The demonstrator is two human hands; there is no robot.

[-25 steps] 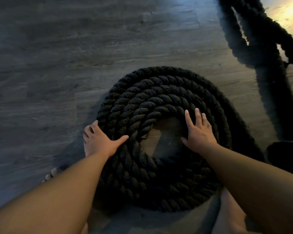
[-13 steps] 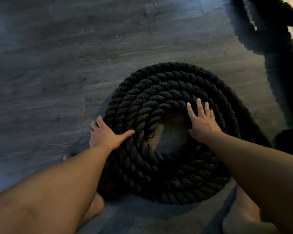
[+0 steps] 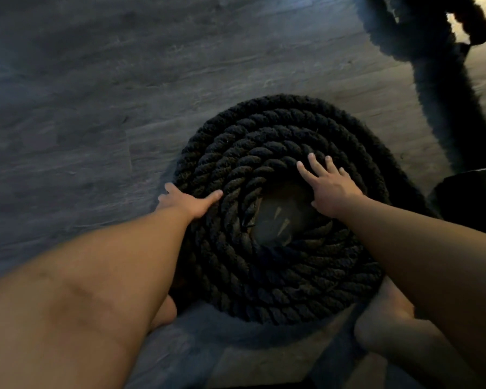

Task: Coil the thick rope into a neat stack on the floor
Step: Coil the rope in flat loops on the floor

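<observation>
A thick black twisted rope (image 3: pixel 264 141) lies coiled in several rings on the grey wood floor (image 3: pixel 82 122), with a small patch of bare floor in its centre. My left hand (image 3: pixel 188 202) rests flat on the coil's left outer edge, fingers spread, thumb pointing inward. My right hand (image 3: pixel 327 185) lies flat on the inner rings at the right of the centre hole, fingers apart. Neither hand grips the rope. A loose length of the same rope (image 3: pixel 438 88) runs off from the coil toward the upper right.
My bare feet (image 3: pixel 385 327) sit at the coil's near edge, one each side. A dark object (image 3: pixel 472 192) stands at the right edge. A loop of rope (image 3: pixel 472 21) lies at the top right by a lit patch of floor.
The view has shifted, so the coil sits a little higher and further right. Both hands have stayed flat on the rope, the right hand sliding slightly along the inner rings.
</observation>
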